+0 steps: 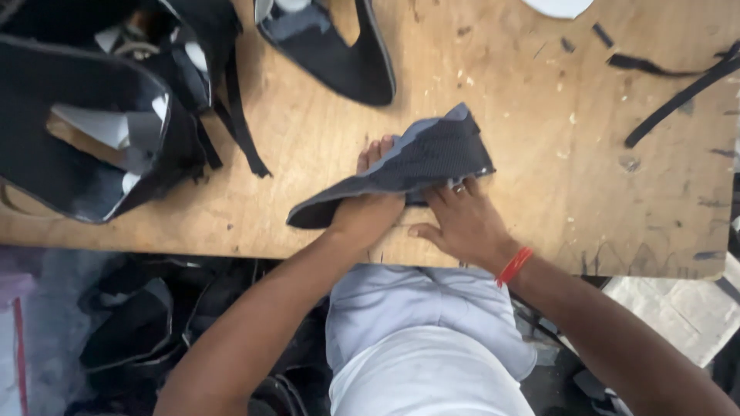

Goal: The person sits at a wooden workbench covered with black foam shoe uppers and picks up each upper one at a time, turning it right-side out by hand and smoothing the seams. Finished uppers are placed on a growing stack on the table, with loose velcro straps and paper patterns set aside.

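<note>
Dark textured fabric piece point(416, 166) is lying on the bench point(539, 192) where I am pinching its near edge with my left hand point(368, 209) and pressing it with my open right hand point(462, 223), seemingly flattening it; smoothing next needs steady pressure.

I am counting two hands of mine at work, my left hand point(368, 206) and my right hand point(462, 223), both lying on one dark folded fabric piece point(420, 158). One red band point(513, 266) is circling my right wrist. One wooden surface point(324, 139) is carrying everything. One black shoe upper point(339, 54) is lying at the far edge, one heap of black cut pieces point(85, 108) is sitting at the left, and two long black strips point(678, 96) are lying at the right.
</note>
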